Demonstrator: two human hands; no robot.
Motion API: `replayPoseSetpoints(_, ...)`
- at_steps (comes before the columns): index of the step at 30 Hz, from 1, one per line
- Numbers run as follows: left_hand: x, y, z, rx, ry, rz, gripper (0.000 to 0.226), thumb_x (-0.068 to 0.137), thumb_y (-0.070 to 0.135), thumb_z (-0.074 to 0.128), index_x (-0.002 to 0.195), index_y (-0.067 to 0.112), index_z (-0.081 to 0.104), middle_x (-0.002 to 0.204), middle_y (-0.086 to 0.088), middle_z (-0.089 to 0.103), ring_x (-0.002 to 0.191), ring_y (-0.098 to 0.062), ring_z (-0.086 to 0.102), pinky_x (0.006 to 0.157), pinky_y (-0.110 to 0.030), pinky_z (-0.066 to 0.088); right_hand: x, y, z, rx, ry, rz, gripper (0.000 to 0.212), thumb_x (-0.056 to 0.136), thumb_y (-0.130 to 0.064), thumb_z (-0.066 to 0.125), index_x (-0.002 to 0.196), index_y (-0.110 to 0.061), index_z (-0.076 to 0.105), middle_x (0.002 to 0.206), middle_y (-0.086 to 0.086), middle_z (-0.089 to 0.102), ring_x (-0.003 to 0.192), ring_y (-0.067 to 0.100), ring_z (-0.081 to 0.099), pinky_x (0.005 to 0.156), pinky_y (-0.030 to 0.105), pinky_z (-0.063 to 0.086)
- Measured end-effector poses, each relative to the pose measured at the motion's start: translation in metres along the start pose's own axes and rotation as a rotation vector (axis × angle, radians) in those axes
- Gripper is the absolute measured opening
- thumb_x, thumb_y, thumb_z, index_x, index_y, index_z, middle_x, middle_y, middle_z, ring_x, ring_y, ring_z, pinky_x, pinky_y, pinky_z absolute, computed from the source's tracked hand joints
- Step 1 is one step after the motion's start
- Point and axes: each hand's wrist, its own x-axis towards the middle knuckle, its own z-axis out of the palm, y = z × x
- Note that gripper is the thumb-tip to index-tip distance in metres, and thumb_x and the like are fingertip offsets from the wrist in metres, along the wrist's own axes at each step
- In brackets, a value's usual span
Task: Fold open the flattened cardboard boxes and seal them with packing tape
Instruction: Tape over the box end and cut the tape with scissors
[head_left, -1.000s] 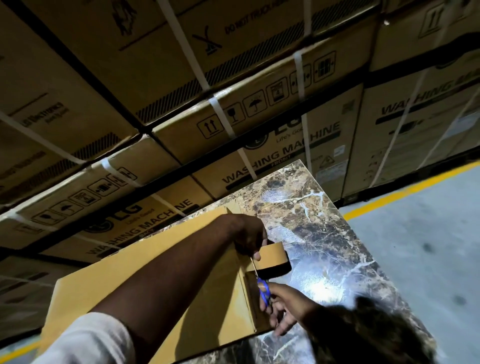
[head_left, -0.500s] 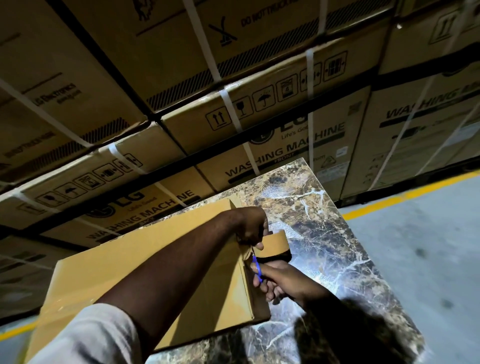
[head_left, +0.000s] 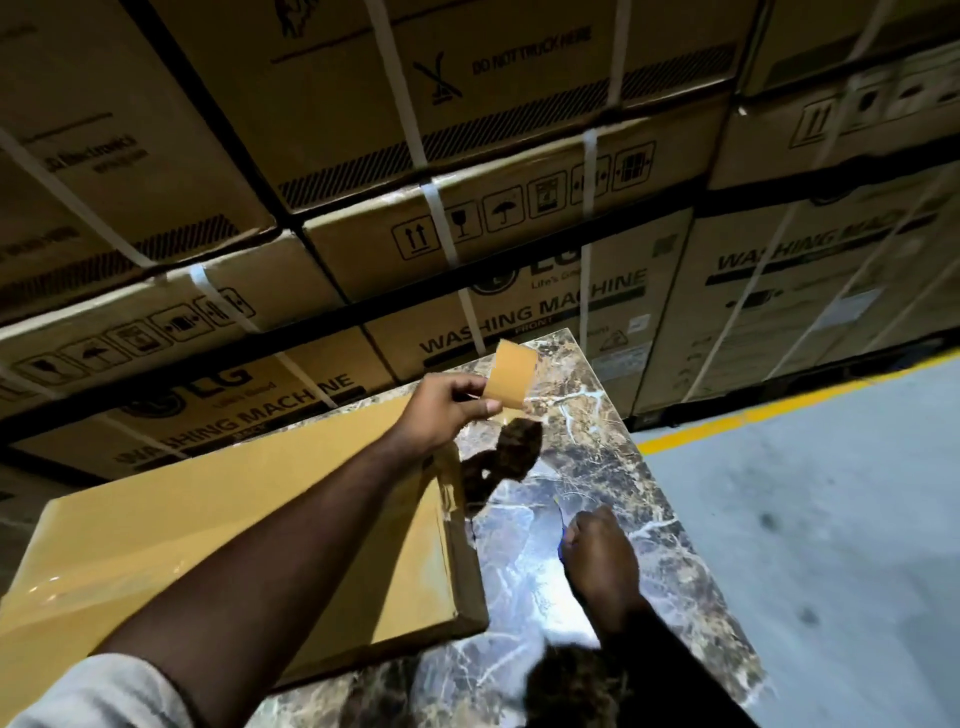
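The left hand (head_left: 441, 410) is lifted above the far end of the cardboard box (head_left: 218, 551). Its fingers (head_left: 470, 387) are curled, and together with the thumb they pinch the roll of brown packing tape (head_left: 511, 374), which stands out just beyond the fingertips, in the air and clear of the box. Directly under these fingers the dark shadow of hand and roll lies on the marble surface (head_left: 597, 457).

The box lies flat on the surface, on the near and left side of the left fingers. Its end wall faces the right hand (head_left: 602, 561), and the left forearm crosses over its top. A strip of tape runs along this top, shiny in the light.

The right hand is low over the surface, just beside the end wall of the box and well below the left fingers. Its fingers are curled around something with a thin blue part (head_left: 561, 540) that shows at the fingertips; I cannot tell what this thing is, because most of it is hidden in the hand.

Beyond both hands stand the stacked washing machine cartons (head_left: 519, 218), bound with white straps. To the right of the right fingers are the grey floor (head_left: 831, 519) and a yellow line (head_left: 753, 415) painted on it.
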Motion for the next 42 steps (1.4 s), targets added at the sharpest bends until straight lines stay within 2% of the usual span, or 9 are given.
replayPoseSetpoints(8, -0.080, -0.011, -0.017, -0.425, 0.326, -0.040, 0.024, 0.091, -0.003, 0.072, 0.113, 0.005, 0.076, 0.100, -0.003, 0.079, 0.087, -0.016, 0.072, 0.075, -0.026, 0.057, -0.012, -0.020, 0.002, -0.015, -0.047, -0.159, 0.008, 0.092, -0.022, 0.053, 0.087, -0.027, 0.058, 0.097, -0.003, 0.056, 0.089, 0.027, 0.064, 0.069, 0.033, 0.042)
replayPoseSetpoints(11, -0.096, -0.018, -0.007, -0.604, 0.419, -0.073, 0.024, 0.092, -0.007, 0.067, 0.115, 0.000, 0.073, 0.097, -0.008, 0.079, 0.086, -0.018, 0.073, 0.078, -0.031, 0.060, -0.032, -0.071, -0.016, 0.583, -0.162, -0.382, 0.034, 0.102, -0.032, 0.051, 0.126, -0.055, 0.056, 0.139, -0.018, 0.056, 0.120, 0.011, 0.060, 0.094, 0.031, 0.048)
replayPoseSetpoints(14, -0.092, -0.021, -0.004, -0.678, 0.418, -0.075, 0.024, 0.093, -0.006, 0.067, 0.115, 0.003, 0.073, 0.102, -0.010, 0.078, 0.091, -0.020, 0.072, 0.084, -0.034, 0.060, -0.051, -0.119, -0.019, 0.997, -0.436, -0.474, 0.061, 0.106, -0.058, 0.041, 0.163, -0.047, 0.020, 0.170, -0.031, 0.010, 0.156, -0.007, 0.008, 0.123, 0.020, 0.017)
replayPoseSetpoints(18, -0.088, -0.027, -0.012, -0.793, 0.381, -0.107, 0.026, 0.094, -0.006, 0.066, 0.120, -0.002, 0.070, 0.108, -0.016, 0.075, 0.098, -0.025, 0.070, 0.083, -0.033, 0.060, -0.059, -0.128, 0.008, 0.924, -0.464, -0.539, 0.080, 0.099, -0.079, 0.028, 0.165, -0.042, 0.003, 0.172, -0.026, -0.004, 0.158, -0.001, -0.006, 0.125, 0.025, 0.005)
replayPoseSetpoints(23, -0.086, -0.035, -0.018, -0.854, 0.373, -0.116, 0.030, 0.094, 0.001, 0.068, 0.123, -0.001, 0.068, 0.110, -0.017, 0.075, 0.102, -0.027, 0.070, 0.094, -0.044, 0.059, -0.037, -0.100, 0.027, 0.927, -0.659, -0.318, 0.073, 0.089, -0.089, 0.039, 0.156, -0.063, 0.024, 0.170, -0.024, 0.017, 0.159, 0.004, 0.012, 0.131, 0.050, 0.011)
replayPoseSetpoints(29, -0.088, -0.035, -0.024, -0.926, 0.295, -0.123, 0.044, 0.088, 0.007, 0.074, 0.129, -0.005, 0.065, 0.125, -0.029, 0.068, 0.105, -0.038, 0.064, 0.105, -0.055, 0.053, -0.043, -0.140, 0.003, 1.031, -0.554, -0.292, 0.071, 0.089, -0.091, 0.030, 0.154, -0.066, 0.020, 0.166, -0.036, 0.014, 0.158, 0.003, 0.015, 0.128, 0.039, 0.019)
replayPoseSetpoints(33, -0.092, -0.027, -0.032, -0.889, 0.238, -0.144, 0.032, 0.093, 0.002, 0.070, 0.124, -0.001, 0.069, 0.108, -0.016, 0.074, 0.094, -0.027, 0.068, 0.089, -0.040, 0.061, -0.049, -0.137, 0.007, 0.956, -0.660, -0.091, 0.069, 0.083, -0.092, 0.031, 0.142, -0.061, 0.048, 0.154, -0.018, 0.050, 0.142, 0.016, 0.050, 0.121, 0.046, 0.036)
replayPoseSetpoints(39, -0.107, -0.016, -0.058, -0.254, -0.022, -0.024, 0.022, 0.086, 0.008, 0.082, 0.107, 0.014, 0.078, 0.115, -0.006, 0.068, 0.107, -0.021, 0.066, 0.103, -0.049, 0.054, -0.044, -0.134, -0.083, 0.565, 0.298, -0.441, 0.071, 0.100, -0.059, 0.047, 0.164, -0.044, 0.019, 0.169, -0.004, 0.030, 0.147, 0.022, 0.041, 0.104, 0.041, 0.041)
replayPoseSetpoints(42, -0.116, -0.007, -0.079, 0.219, -0.237, 0.144, 0.024, 0.085, 0.017, 0.083, 0.106, 0.027, 0.078, 0.121, 0.005, 0.054, 0.115, -0.009, 0.053, 0.098, -0.018, 0.044, -0.046, -0.145, -0.113, -0.023, 0.331, -0.884, 0.065, 0.093, -0.056, 0.060, 0.150, -0.026, 0.052, 0.159, 0.003, 0.049, 0.153, 0.021, 0.036, 0.127, 0.055, 0.018)
